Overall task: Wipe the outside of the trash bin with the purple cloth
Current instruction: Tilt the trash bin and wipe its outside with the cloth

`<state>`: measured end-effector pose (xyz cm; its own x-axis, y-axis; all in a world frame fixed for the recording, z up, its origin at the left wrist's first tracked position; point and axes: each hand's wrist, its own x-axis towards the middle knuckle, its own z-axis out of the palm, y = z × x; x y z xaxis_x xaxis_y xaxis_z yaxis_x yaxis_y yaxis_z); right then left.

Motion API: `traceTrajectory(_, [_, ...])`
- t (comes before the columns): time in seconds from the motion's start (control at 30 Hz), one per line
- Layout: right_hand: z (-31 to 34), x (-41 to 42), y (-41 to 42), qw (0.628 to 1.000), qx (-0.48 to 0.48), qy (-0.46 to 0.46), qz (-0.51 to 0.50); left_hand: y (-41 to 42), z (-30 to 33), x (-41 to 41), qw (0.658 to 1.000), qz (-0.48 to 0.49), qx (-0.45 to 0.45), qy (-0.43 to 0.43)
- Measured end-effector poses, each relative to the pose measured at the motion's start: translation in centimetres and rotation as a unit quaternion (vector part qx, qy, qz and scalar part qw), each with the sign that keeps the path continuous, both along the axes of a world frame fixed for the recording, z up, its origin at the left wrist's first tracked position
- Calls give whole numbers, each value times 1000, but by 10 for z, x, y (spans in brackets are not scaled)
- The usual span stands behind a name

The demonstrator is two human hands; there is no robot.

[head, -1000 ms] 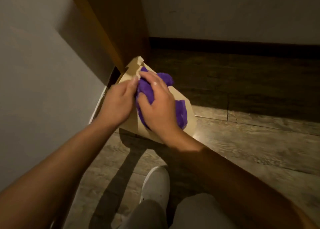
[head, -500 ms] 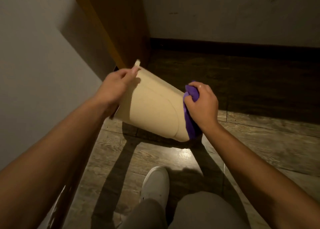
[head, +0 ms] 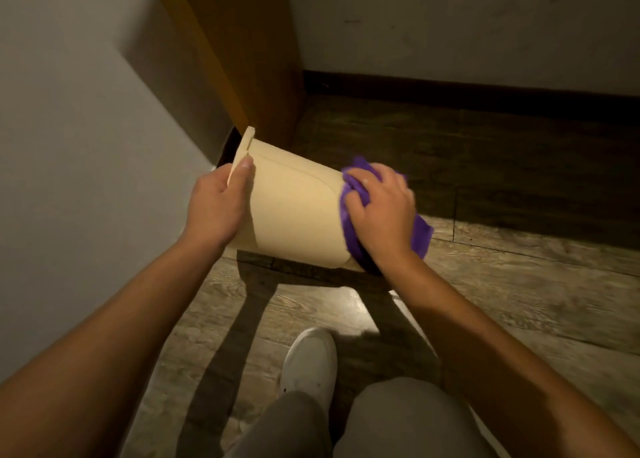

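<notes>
A beige trash bin (head: 294,211) is tipped on its side above the floor, its rim to the left and its base to the right. My left hand (head: 216,206) grips the rim, thumb on the outer wall. My right hand (head: 381,215) holds the bunched purple cloth (head: 351,215) against the bin's base end, fingers curled over the cloth. The bin's base is hidden behind the cloth and hand.
A wooden cabinet side (head: 242,52) rises just behind the bin, with a grey wall (head: 69,146) on the left. A dark baseboard (head: 467,94) runs along the back wall. My white shoe (head: 310,364) and knees are on the wood floor (head: 519,284) below.
The bin was turned so its side faces me. My right hand slid the cloth from the bin's side to its base end, then spread over it. My left hand moved to the rim.
</notes>
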<state>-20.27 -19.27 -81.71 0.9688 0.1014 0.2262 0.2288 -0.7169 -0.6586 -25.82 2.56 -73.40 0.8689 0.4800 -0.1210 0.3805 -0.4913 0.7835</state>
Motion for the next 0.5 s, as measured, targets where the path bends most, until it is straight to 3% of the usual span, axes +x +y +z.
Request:
traceTrajectory(0.17, [-13, 16, -41, 997, -10, 63, -54, -4, 10, 15, 998, 27, -57, 30])
traceTrajectory(0.37, [10, 8, -7, 997, 55, -29, -44, -19, 20, 45, 994, 49, -72, 67])
traceTrajectory(0.5, [-9, -12, -18, 998, -1, -54, -18, -5, 21, 55, 983, 107, -108, 106])
